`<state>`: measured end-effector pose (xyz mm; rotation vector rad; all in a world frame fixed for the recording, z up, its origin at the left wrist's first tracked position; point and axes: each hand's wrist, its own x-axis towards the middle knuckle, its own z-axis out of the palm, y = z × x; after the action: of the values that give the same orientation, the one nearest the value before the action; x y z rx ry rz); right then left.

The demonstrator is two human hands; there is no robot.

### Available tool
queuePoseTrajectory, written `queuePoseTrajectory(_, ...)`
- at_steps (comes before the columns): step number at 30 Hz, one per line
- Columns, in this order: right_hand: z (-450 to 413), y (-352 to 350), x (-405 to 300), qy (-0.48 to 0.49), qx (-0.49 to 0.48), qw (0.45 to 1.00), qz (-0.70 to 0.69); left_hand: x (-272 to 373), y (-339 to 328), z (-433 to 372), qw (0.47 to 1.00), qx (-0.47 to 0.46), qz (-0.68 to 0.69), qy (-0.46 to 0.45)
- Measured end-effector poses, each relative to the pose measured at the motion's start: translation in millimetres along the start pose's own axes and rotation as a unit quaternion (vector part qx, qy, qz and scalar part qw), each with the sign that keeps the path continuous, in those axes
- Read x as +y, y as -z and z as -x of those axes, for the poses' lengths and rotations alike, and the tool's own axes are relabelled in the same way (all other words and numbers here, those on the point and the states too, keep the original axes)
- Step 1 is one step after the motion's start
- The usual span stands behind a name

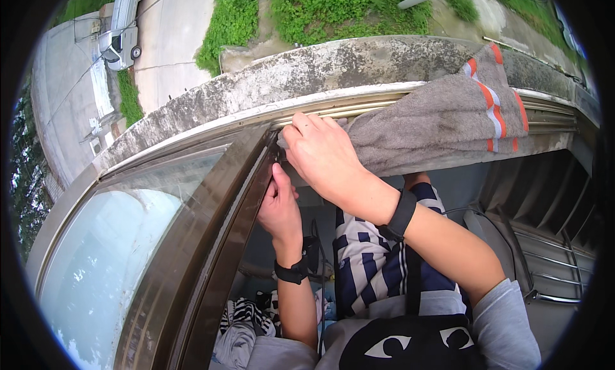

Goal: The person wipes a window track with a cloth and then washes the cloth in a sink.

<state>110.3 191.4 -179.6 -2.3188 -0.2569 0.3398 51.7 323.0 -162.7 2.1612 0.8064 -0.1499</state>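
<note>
A grey towel [423, 122] with an orange and white striped border lies across the metal window track [365, 106] and the sill. My right hand [324, 154] grips the bunched left end of this towel, at the corner where the brown sliding window frame [211, 226] meets the track. Just below it, my left hand [281, 202] is at the inner edge of that frame, thumb up and fingers curled; its fingertips are partly hidden, and whether they hold anything does not show. Both wrists wear black bands.
Beyond the track runs a stained concrete ledge [307, 65], with a drop to a paved yard, a parked truck [120, 43] and greenery. Window glass [110, 255] fills the left side. Indoors, a chrome rack [552, 274] stands at right, and clothes [245, 327] lie below.
</note>
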Motion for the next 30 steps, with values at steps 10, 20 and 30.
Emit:
queuePoseTrajectory(10, -10, -20, -11, 0.013, 0.034, 0.999, 0.006, -6, 2, 4, 0.995, -0.054, 0.078, -0.016)
queuePoseTrajectory(20, -10, -15, -15, 0.016, 0.001, 0.997, 0.075, 1, -3, 9, 0.986, -0.101, 0.128, 0.020)
queuePoseTrajectory(30, 7, 3, -1, -0.017, -0.020, 0.996, 0.083, -8, 4, 10, 0.982, -0.109, 0.146, 0.050)
